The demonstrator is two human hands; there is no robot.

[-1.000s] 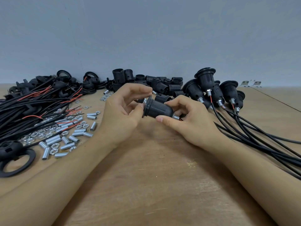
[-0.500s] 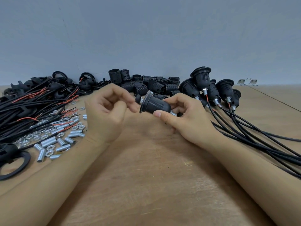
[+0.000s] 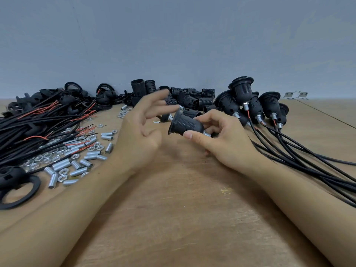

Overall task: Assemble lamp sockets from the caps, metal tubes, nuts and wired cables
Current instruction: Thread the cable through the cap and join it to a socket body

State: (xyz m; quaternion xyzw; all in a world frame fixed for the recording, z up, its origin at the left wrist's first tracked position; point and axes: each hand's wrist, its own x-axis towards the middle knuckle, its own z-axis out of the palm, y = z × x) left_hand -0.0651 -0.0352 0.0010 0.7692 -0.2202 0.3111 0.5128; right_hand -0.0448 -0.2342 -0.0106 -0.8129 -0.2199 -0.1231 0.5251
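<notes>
My right hand (image 3: pixel 221 139) grips a black ribbed lamp socket (image 3: pixel 185 124) on its side above the wooden table (image 3: pixel 173 218), thumb under it, a short metal tube sticking out at its right end. My left hand (image 3: pixel 142 132) hovers just left of the socket with fingers spread and blurred, holding nothing. Metal tubes (image 3: pixel 77 164) and nuts (image 3: pixel 48 157) lie scattered at the left beside a pile of black wired cables (image 3: pixel 34 128) with red ends. Loose black caps (image 3: pixel 190 97) sit at the back.
Several finished sockets (image 3: pixel 250 101) with cables (image 3: pixel 308 157) trailing right stand at the back right. A black ring and base part (image 3: pixel 17 184) lies at the left edge. A grey wall rises behind the table. Two small metal brackets (image 3: pixel 296 95) lie far right.
My left hand let go of the socket's rim and opened, fingers now spread away from it. My right hand still holds the socket, tilted slightly lower.
</notes>
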